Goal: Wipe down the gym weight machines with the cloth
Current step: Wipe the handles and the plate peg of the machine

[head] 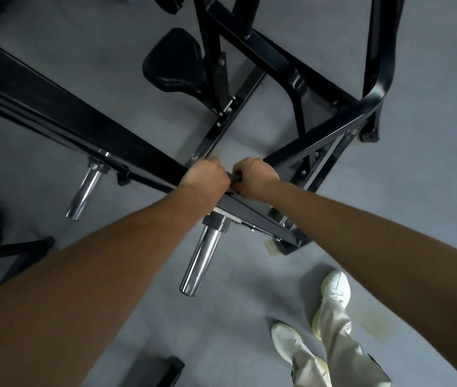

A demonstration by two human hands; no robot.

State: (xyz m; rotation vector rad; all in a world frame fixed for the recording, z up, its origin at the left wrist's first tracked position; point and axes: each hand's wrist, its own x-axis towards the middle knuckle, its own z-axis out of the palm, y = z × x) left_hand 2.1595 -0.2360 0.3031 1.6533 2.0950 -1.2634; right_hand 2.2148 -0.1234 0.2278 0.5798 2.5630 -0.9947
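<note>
Left hand [205,175] and right hand [255,178], at its 3 o'clock, curl fingers round a dark handle [235,177] on the weight machine [54,107], probably bracing it; no cloth shows.

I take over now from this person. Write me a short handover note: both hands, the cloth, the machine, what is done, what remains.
Left hand: curled on the black frame, fingers hidden, hold unclear.
Right hand: fingers curled round a short dark bar.
Cloth: not in view.
Chrome pegs and seat: no hand on them.
Done: cannot tell.
Left: probably frame, seat, pegs.
</note>
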